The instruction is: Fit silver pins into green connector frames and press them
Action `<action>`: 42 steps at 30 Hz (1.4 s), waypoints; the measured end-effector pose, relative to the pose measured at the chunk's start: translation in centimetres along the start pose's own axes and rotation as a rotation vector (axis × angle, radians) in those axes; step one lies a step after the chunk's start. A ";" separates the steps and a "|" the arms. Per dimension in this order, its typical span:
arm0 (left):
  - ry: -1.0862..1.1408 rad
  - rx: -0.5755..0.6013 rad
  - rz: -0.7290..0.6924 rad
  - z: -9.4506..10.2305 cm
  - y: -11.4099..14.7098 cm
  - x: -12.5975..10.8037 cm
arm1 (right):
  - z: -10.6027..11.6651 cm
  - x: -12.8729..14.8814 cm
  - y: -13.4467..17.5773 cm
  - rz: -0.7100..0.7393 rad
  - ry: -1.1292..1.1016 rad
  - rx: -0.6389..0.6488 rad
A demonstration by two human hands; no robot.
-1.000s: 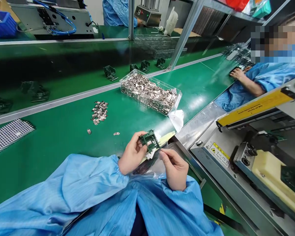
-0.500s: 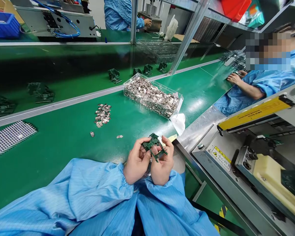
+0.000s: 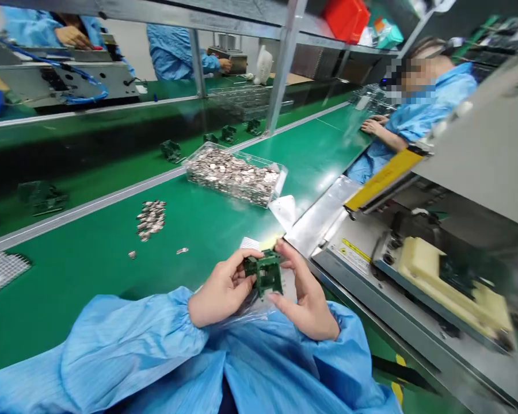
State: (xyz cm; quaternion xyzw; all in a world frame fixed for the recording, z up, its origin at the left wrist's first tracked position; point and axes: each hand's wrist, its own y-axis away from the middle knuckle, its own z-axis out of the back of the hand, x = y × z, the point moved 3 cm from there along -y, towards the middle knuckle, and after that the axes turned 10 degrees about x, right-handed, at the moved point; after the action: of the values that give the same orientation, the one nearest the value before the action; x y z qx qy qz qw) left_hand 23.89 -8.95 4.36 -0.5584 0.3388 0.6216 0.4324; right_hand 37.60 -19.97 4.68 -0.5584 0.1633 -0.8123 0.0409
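This is a factory workshop: a green workbench (image 3: 224,224) holds a clear box (image 3: 280,187) of small metal parts (image 3: 233,168), a machine (image 3: 397,293) with a warning label (image 3: 355,256) stands alongside, a metal shelf (image 3: 224,20) runs above, and people (image 3: 421,112) in matching blue smocks (image 3: 168,54) work around the room.

Green frame (image 3: 261,269): boxy, open-centred, irregular edges. Held up, slightly tilted, left side pinched in left hand (image 3: 220,289); right side between spread thumb and fingers of right hand (image 3: 309,299), contact unclear.
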 end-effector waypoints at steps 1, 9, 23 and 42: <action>-0.049 0.101 0.000 -0.6 -0.7 -0.9 | 1.3 0.7 1.1 0.008 0.062 0.007; -0.041 0.657 -0.307 -10.1 -12.6 -7.2 | 13.1 3.9 15.0 -0.046 0.366 -0.839; -0.028 0.460 -0.276 -19.7 -23.1 -9.8 | 26.4 4.4 16.9 -0.409 0.498 -0.927; -0.166 0.523 -0.236 -8.2 -16.0 -0.7 | 28.0 3.5 13.7 -0.623 0.510 -0.608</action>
State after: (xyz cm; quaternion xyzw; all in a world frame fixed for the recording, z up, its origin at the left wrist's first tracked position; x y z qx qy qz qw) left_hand 41.87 -10.13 4.82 -0.4108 0.3835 0.5022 0.6572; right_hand 60.45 -39.92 12.61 -0.3510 0.2228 -0.8123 -0.4091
